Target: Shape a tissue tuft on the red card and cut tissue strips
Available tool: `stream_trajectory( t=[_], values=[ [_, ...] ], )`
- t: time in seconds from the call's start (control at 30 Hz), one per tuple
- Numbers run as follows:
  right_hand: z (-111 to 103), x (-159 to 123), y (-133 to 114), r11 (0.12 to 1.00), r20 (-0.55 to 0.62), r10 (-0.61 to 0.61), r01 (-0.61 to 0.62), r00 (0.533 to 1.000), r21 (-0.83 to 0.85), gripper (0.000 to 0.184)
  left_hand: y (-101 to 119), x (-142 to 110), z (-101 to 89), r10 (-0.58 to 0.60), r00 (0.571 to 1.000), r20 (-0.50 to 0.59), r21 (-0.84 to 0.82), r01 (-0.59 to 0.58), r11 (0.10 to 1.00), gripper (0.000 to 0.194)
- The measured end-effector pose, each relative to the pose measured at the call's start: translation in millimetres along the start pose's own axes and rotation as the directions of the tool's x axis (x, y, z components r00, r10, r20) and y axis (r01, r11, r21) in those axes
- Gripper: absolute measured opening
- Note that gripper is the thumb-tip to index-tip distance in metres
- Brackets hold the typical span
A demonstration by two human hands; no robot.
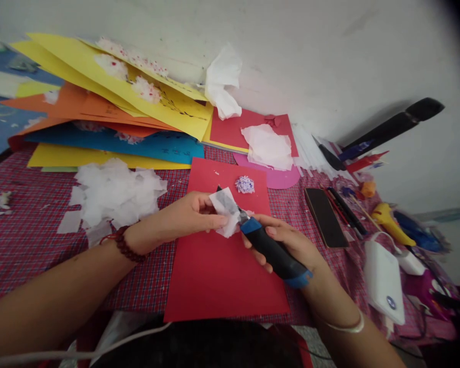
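Note:
My left hand (pixel 193 213) pinches a small piece of white tissue paper (pixel 225 208) above a red sheet of card (pixel 218 276). My right hand (pixel 291 244) is closed round a pair of scissors with a black and blue handle (pixel 276 254); the blades reach into the tissue and are partly hidden by it. A small white and purple paper flower (pixel 245 184) lies on the red card just beyond the hands.
A heap of white tissue pieces (pixel 115 193) lies left on the checked cloth (pixel 30 225). Stacked yellow, orange and blue card sheets (pixel 111 102) fill the back left. A phone (pixel 325 216), pens, a white power bank (pixel 383 281) and a glue gun (pixel 391 221) sit at the right.

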State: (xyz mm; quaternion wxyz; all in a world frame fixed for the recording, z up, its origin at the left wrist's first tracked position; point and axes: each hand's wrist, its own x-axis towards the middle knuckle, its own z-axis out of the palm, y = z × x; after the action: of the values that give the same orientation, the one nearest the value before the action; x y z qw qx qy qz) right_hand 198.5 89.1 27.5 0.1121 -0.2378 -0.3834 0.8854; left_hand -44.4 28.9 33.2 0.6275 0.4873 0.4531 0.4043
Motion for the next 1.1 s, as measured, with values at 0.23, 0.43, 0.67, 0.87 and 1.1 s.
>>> stream_trajectory(
  t=[0.23, 0.43, 0.67, 0.87, 1.1],
  values=[
    [-2, 1, 0, 1.0, 0.001, -0.003, 0.003, 1.0, -0.002, 0.041, -3, 1, -5.0, 0.08, 0.99, -0.121, -0.003, -0.081, 0.997, 0.031],
    [1, 3, 3, 1.0, 0.001, -0.009, 0.009, 1.0, -0.002, 0.041, -5, 3, -1.8, 0.067, 0.986, -0.154, 0.038, -0.062, 0.997, 0.033],
    [5, 5, 3, 0.999, 0.018, -0.016, 0.016, 1.0, 0.042, 0.04, -5, 3, 1.9, 0.017, 0.996, -0.087, 0.045, -0.013, 0.999, 0.027],
    [2, 0, -2, 1.0, -0.009, -0.02, 0.02, 1.0, 0.012, 0.038, -1, 1, -8.6, 0.02, 0.992, -0.123, 0.08, -0.01, 0.997, 0.027],
    [2, 1, 1, 1.0, 0.017, -0.022, 0.022, 1.0, 0.023, 0.036, -2, 2, -3.6, 0.003, 0.999, -0.047, 0.06, 0.0, 0.998, 0.025]
  ],
)
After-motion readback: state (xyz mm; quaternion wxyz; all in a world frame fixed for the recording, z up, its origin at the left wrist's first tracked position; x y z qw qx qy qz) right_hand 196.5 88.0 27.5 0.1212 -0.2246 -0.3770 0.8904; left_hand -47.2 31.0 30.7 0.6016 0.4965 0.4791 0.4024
